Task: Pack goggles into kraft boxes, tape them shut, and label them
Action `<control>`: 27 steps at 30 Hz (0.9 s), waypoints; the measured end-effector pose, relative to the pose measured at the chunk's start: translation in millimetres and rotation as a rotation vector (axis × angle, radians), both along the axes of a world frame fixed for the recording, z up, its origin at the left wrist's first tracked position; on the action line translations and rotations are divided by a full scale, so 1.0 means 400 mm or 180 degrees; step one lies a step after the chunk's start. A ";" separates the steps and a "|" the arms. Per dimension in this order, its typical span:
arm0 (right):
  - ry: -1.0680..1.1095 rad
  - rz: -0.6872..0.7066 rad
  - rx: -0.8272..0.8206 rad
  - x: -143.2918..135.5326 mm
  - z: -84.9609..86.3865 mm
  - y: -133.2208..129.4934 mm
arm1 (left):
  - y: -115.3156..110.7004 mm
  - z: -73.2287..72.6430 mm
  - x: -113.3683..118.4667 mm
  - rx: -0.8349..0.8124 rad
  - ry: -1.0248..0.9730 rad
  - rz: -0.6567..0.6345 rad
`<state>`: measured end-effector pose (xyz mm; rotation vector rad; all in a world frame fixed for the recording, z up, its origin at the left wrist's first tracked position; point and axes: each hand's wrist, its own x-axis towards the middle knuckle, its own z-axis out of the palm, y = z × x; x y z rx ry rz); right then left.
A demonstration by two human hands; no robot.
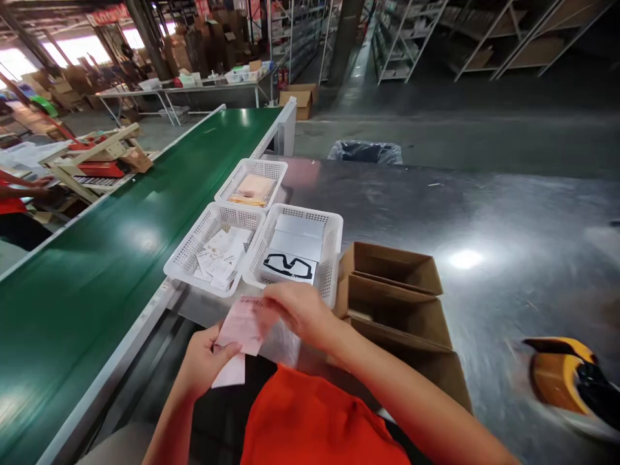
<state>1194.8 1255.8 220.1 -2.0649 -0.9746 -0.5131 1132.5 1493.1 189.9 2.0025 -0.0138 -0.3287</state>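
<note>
A pink printed paper slip (pixel 245 324) is held between both hands, over the near edge of the table. My left hand (pixel 206 361) pinches its lower left part, and a paler paper piece (pixel 230 373) hangs below the thumb. My right hand (pixel 298 313) grips the upper right corner with the fingers closed. Just beyond the hands stands a white basket (pixel 334 258) with flat boxes, the front one printed with a black goggle-shaped outline (pixel 289 266). Left of it, another white basket (pixel 181 258) holds white printed cards (pixel 223 255).
A third basket (pixel 279 169) with tan packets stands farther back. Open cardboard boxes (pixel 397 310) line the table on my right, near a tape dispenser (pixel 564 374). A green conveyor belt (pixel 145 219) runs along the left. Another person's arm (pixel 24 187) shows beyond it.
</note>
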 end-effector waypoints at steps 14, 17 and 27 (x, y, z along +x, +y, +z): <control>0.1183 -0.1221 0.1237 0.000 -0.079 -0.017 | -0.042 -0.003 -0.014 -0.1078 0.0414 0.0503; 0.3622 -0.0900 0.2477 -0.008 -0.109 -0.002 | -0.027 0.003 -0.025 -0.0624 0.0037 0.0560; 0.4179 -0.0192 0.4403 0.012 -0.078 -0.012 | 0.046 -0.079 -0.048 -0.0251 0.1115 -0.0842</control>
